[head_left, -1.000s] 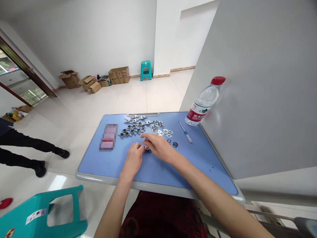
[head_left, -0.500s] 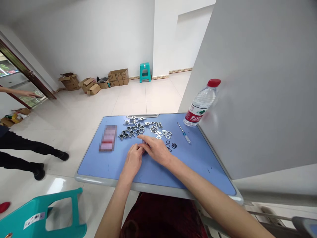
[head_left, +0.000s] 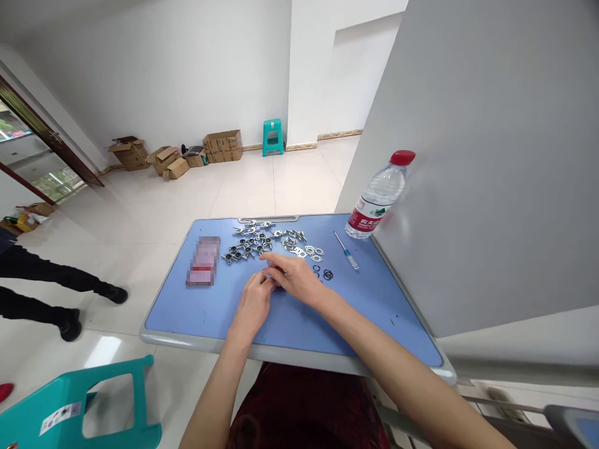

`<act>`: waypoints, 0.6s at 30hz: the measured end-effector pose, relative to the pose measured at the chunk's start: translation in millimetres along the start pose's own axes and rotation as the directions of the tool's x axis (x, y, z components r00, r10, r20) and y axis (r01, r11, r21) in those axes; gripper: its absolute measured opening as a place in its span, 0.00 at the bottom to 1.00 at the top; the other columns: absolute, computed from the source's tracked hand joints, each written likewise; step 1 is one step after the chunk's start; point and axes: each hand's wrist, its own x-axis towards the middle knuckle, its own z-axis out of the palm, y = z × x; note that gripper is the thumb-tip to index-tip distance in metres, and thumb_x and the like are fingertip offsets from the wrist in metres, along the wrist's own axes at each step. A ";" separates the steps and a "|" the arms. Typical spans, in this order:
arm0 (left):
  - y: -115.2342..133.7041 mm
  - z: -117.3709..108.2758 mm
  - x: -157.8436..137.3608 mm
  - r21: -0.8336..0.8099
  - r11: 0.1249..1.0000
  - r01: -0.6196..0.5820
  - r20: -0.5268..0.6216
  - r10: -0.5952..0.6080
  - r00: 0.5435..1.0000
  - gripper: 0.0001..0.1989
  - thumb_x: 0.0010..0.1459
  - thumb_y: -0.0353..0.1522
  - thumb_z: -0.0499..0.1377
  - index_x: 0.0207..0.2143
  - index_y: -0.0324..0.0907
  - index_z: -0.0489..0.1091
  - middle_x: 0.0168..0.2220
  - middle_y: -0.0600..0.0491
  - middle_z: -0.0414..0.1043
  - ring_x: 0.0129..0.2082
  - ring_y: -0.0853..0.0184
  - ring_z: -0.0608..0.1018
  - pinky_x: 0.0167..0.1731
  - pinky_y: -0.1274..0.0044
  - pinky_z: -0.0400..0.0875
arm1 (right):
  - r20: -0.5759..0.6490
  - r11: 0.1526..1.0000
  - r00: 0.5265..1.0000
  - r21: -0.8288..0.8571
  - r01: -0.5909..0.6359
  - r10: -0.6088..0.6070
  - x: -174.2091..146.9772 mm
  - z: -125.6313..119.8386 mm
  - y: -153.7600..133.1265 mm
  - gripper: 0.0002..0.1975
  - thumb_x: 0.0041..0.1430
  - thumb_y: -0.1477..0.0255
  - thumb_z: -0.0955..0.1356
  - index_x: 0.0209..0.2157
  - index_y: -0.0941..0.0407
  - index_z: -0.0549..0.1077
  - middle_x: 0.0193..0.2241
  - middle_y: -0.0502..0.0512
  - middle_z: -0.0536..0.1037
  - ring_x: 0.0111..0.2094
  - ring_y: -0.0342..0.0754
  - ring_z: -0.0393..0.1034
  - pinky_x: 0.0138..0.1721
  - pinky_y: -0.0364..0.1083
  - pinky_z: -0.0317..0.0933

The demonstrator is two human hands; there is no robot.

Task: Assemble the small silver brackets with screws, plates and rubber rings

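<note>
Over the middle of the blue table (head_left: pixel 206 318), my left hand (head_left: pixel 255 298) and my right hand (head_left: pixel 298 279) meet with bent fingers closed together. Whatever lies between them is mostly covered by the fingers, so I cannot make it out. Just beyond my fingertips is a cluster of small metal fittings with dark round openings (head_left: pixel 243 247). Flat metal gaskets (head_left: pixel 314 252) lie to the right of these, past my right hand. Black rubber rings (head_left: pixel 328 274) are close beside my right hand, some partly hidden by it.
A screwdriver (head_left: pixel 347 252) and a tilted-looking water bottle (head_left: pixel 377 198) are on the table's right side. At left lies a blurred pinkish object (head_left: pixel 203 262). A teal stool (head_left: pixel 70 399) stands at lower left; a person's legs (head_left: pixel 56 280) are beyond it. Cardboard boxes (head_left: pixel 223 146) line the wall.
My hands stay together, with the right fingers shifted slightly and covering more of the rings. The other person's outstretched arm at the left has left the view.
</note>
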 end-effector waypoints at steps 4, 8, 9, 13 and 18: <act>2.7 -1.5 0.1 0.011 1.000 -0.001 0.010 0.000 1.000 0.14 0.67 0.25 0.46 0.38 0.40 0.72 0.37 0.49 0.70 0.38 0.63 0.72 0.38 0.73 0.69 | 0.012 0.999 0.999 -0.020 0.047 -0.047 -4.1 -5.8 -2.5 0.13 0.66 0.75 0.60 0.49 0.53 0.69 0.34 0.54 0.79 0.31 0.46 0.73 0.34 0.44 0.65; 4.3 -3.0 -0.5 0.034 0.999 0.007 0.012 -0.008 1.000 0.15 0.67 0.26 0.46 0.34 0.40 0.71 0.33 0.51 0.67 0.35 0.64 0.71 0.35 0.74 0.68 | 0.041 0.993 0.993 -0.031 0.116 -0.115 -8.7 -13.9 -5.3 0.17 0.67 0.76 0.57 0.54 0.55 0.65 0.40 0.59 0.78 0.36 0.48 0.74 0.36 0.46 0.66; 4.6 -3.3 -0.6 0.040 0.999 0.008 0.012 -0.008 1.000 0.15 0.67 0.26 0.45 0.33 0.41 0.70 0.32 0.51 0.67 0.34 0.64 0.71 0.35 0.74 0.67 | 0.038 0.992 0.992 -0.028 0.119 -0.118 -9.0 -15.0 -5.2 0.17 0.67 0.77 0.56 0.54 0.55 0.65 0.40 0.58 0.78 0.36 0.48 0.74 0.36 0.46 0.66; 4.9 -3.7 -0.3 0.065 0.998 0.017 0.020 -0.019 1.000 0.15 0.67 0.26 0.45 0.32 0.41 0.69 0.32 0.52 0.66 0.34 0.65 0.70 0.35 0.74 0.67 | -0.025 0.995 0.995 -0.027 0.093 -0.094 -7.8 -14.5 -4.4 0.12 0.67 0.76 0.59 0.48 0.54 0.68 0.34 0.55 0.78 0.34 0.47 0.74 0.35 0.45 0.65; 4.5 -2.0 0.1 0.035 0.999 0.003 0.029 -0.004 1.000 0.15 0.68 0.26 0.45 0.36 0.41 0.71 0.36 0.49 0.69 0.38 0.63 0.71 0.39 0.73 0.68 | -0.044 0.992 0.995 -0.097 0.082 -0.087 -6.8 -7.8 -4.8 0.09 0.66 0.75 0.61 0.45 0.54 0.69 0.34 0.55 0.78 0.33 0.48 0.73 0.34 0.44 0.64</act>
